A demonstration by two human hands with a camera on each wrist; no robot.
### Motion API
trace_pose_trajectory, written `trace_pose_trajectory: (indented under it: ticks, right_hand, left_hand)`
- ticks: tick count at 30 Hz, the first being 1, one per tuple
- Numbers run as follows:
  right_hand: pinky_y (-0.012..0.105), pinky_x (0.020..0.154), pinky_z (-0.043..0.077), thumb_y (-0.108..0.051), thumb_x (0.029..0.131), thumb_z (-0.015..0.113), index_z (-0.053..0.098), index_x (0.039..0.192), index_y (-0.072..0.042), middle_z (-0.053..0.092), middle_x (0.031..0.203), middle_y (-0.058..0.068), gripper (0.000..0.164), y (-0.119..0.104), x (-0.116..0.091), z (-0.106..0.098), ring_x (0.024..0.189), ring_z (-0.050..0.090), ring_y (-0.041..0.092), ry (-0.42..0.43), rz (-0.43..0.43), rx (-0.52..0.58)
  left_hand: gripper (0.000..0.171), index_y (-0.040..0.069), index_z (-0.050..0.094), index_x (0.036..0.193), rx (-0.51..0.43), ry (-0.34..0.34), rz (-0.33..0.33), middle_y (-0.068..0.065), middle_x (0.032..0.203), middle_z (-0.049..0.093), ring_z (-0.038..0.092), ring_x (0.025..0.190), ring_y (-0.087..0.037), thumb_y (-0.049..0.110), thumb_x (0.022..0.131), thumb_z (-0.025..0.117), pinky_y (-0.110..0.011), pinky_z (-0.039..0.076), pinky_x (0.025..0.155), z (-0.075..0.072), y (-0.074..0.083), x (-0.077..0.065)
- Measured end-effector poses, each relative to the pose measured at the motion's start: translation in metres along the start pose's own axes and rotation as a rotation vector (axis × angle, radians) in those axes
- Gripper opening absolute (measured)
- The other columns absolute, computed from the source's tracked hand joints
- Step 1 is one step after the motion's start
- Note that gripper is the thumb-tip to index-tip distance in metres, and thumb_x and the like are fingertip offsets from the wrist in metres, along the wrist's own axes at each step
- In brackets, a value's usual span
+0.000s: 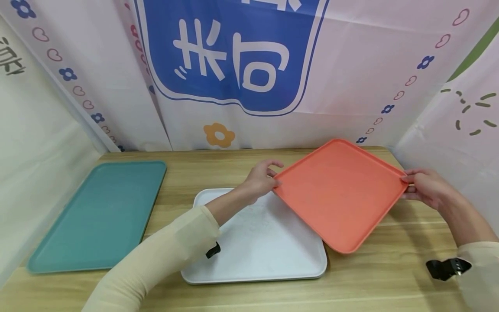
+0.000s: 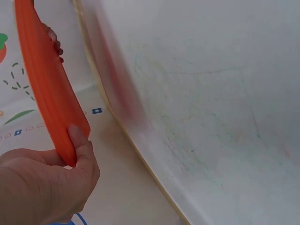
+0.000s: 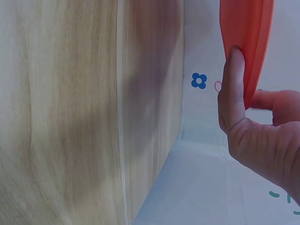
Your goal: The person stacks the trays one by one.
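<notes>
An orange-red rectangular tray [image 1: 343, 195] is held up in the air, turned at an angle, above the table's right half. My left hand [image 1: 260, 180] pinches its left corner, thumb on one face as the left wrist view shows. At the opposite corner my right hand [image 1: 425, 188] grips the rim between thumb and fingers; the right wrist view shows this hand [image 3: 262, 131] from close by. Below and to the left lies a white tray [image 1: 269, 242], partly covered by my left forearm and the orange-red tray. Faint scratches mark its surface.
A teal tray [image 1: 101, 216] lies flat at the left side of the wooden table [image 1: 374, 281]. Printed cloth [image 1: 351, 65] hangs behind the table and along both sides. Black straps [image 1: 448, 268] show near the sleeves.
</notes>
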State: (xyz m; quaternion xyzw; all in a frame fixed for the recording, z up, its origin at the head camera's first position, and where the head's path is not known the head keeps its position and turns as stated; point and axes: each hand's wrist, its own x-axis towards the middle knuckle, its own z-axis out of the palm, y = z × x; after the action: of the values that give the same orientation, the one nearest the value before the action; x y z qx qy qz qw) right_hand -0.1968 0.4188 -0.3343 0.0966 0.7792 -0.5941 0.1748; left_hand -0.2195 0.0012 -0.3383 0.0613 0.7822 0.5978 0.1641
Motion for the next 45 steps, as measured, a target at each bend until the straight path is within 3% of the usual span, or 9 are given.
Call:
trace_pose_trajectory:
  ticks: [7, 12, 16, 19, 23, 28, 35, 40, 45]
  right_hand:
    - [0.034, 0.077, 0.057, -0.025, 0.097, 0.055, 0.055, 0.102, -0.009, 0.065, 0.086, 0.001, 0.016, -0.005, -0.003, 0.005, 0.077, 0.068, 0.016, 0.009, 0.013, -0.002]
    - [0.033, 0.074, 0.057, -0.025, 0.097, 0.056, 0.056, 0.100, -0.008, 0.065, 0.084, 0.001, 0.017, -0.007, -0.003, 0.006, 0.075, 0.067, 0.015, 0.014, 0.020, -0.008]
    - [0.033, 0.074, 0.058, -0.025, 0.096, 0.056, 0.060, 0.096, -0.010, 0.066, 0.083, 0.001, 0.015, -0.008, -0.003, 0.006, 0.074, 0.067, 0.016, 0.008, 0.034, -0.003]
    - [0.034, 0.074, 0.058, -0.026, 0.097, 0.055, 0.060, 0.096, -0.009, 0.066, 0.083, 0.002, 0.017, -0.007, -0.004, 0.007, 0.074, 0.067, 0.016, 0.001, 0.036, -0.021]
    - [0.035, 0.073, 0.058, -0.022, 0.100, 0.048, 0.053, 0.101, -0.005, 0.064, 0.082, 0.002, 0.018, -0.005, -0.005, 0.007, 0.073, 0.067, 0.017, -0.010, 0.018, -0.055]
    - [0.035, 0.071, 0.058, -0.017, 0.101, 0.042, 0.047, 0.105, -0.003, 0.063, 0.082, 0.002, 0.015, -0.001, -0.003, 0.006, 0.072, 0.067, 0.017, -0.020, -0.004, -0.070]
    - [0.036, 0.074, 0.058, -0.015, 0.102, 0.041, 0.044, 0.107, -0.001, 0.062, 0.084, 0.002, 0.015, -0.001, -0.003, 0.007, 0.074, 0.067, 0.017, -0.023, -0.003, -0.067]
    - [0.036, 0.074, 0.058, -0.026, 0.100, 0.048, 0.048, 0.108, 0.002, 0.063, 0.082, 0.001, 0.029, -0.004, -0.003, 0.011, 0.073, 0.067, 0.016, -0.004, 0.021, -0.126]
    - [0.036, 0.071, 0.058, -0.042, 0.096, 0.052, 0.045, 0.123, 0.013, 0.065, 0.082, 0.002, 0.061, -0.005, -0.002, 0.017, 0.072, 0.067, 0.017, 0.024, 0.013, -0.270]
  left_hand:
    - [0.050, 0.008, 0.053, 0.126, 0.112, 0.042, 0.110, -0.014, 0.093, 0.063, 0.062, 0.078, -0.022, -0.018, 0.083, 0.049, -0.033, 0.056, 0.063, -0.002, -0.003, -0.002]
    - [0.053, 0.008, 0.052, 0.127, 0.263, 0.050, 0.199, -0.012, 0.090, 0.065, 0.062, 0.076, -0.019, -0.018, 0.081, 0.046, -0.025, 0.052, 0.054, -0.004, -0.004, -0.003]
    - [0.053, 0.007, 0.051, 0.128, 0.312, 0.037, 0.232, -0.012, 0.090, 0.067, 0.062, 0.074, -0.018, -0.018, 0.081, 0.044, -0.023, 0.051, 0.053, -0.006, -0.004, -0.003]
    - [0.052, 0.006, 0.052, 0.127, 0.269, 0.035, 0.218, -0.013, 0.092, 0.067, 0.063, 0.075, -0.019, -0.018, 0.082, 0.044, -0.024, 0.052, 0.055, -0.007, -0.003, -0.003]
    - [0.046, 0.004, 0.053, 0.124, 0.116, 0.026, 0.156, -0.016, 0.091, 0.066, 0.062, 0.076, -0.020, -0.019, 0.084, 0.048, -0.026, 0.053, 0.055, -0.007, -0.002, -0.003]
    - [0.042, 0.003, 0.053, 0.122, -0.062, 0.033, 0.027, -0.017, 0.092, 0.063, 0.060, 0.072, -0.021, -0.015, 0.084, 0.056, -0.029, 0.056, 0.059, -0.009, 0.000, -0.003]
    - [0.044, 0.000, 0.051, 0.124, -0.251, 0.058, -0.141, -0.021, 0.103, 0.060, 0.064, 0.072, -0.022, -0.008, 0.082, 0.065, -0.034, 0.057, 0.075, -0.015, 0.002, -0.003]
    - [0.042, 0.000, 0.053, 0.123, -0.330, 0.078, -0.157, -0.024, 0.106, 0.060, 0.065, 0.072, -0.023, -0.012, 0.083, 0.061, -0.038, 0.057, 0.077, -0.020, 0.003, -0.005]
    - [0.041, 0.002, 0.053, 0.123, -0.284, 0.082, -0.135, -0.023, 0.099, 0.063, 0.062, 0.064, -0.022, -0.011, 0.085, 0.057, -0.034, 0.058, 0.065, -0.024, 0.001, -0.007]
